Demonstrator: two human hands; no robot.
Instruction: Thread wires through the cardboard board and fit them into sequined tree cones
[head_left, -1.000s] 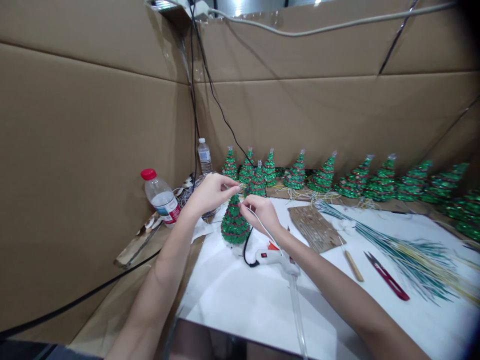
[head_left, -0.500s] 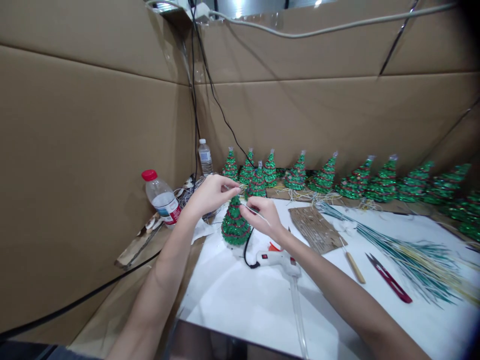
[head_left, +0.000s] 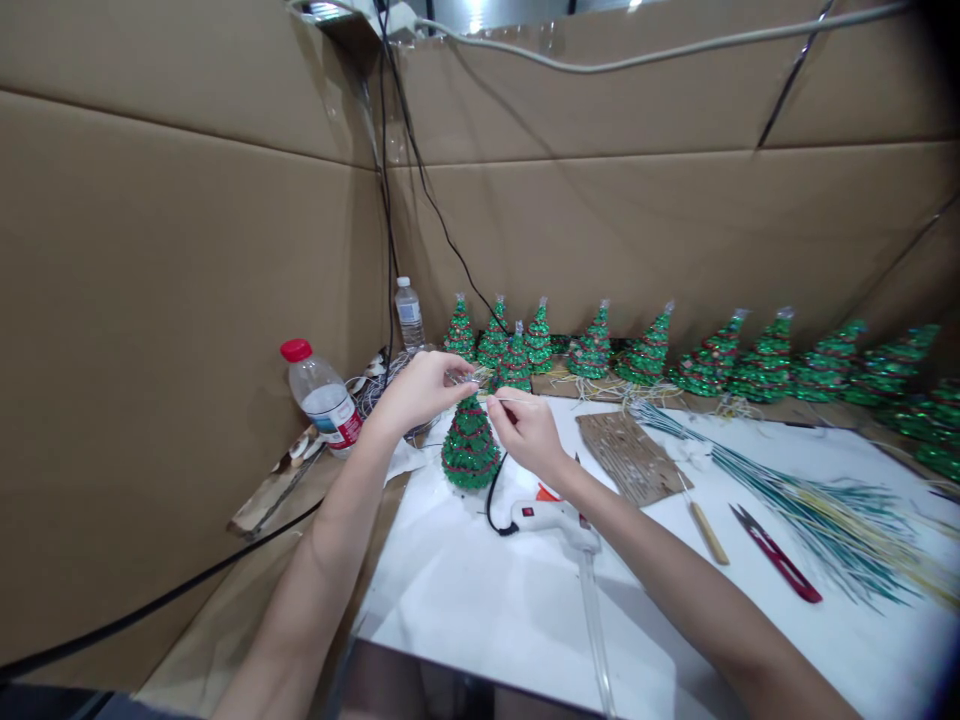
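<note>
The left fingers (head_left: pixel 466 386) hide the very tip of the small green tree (head_left: pixel 470 450), whatever they pinch there is too small to tell, and the trees at the far right (head_left: pixel 941 425) are blurred, the outermost cut off by the edge.

glittery, rough green tree (head_left: pixel 470 450) (tinsel-like)

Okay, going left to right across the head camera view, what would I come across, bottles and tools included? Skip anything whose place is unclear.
Red-capped bottle, white-capped bottle, green tree at the hands, white glue gun, wooden-handled tool, red-handled snips.
</note>
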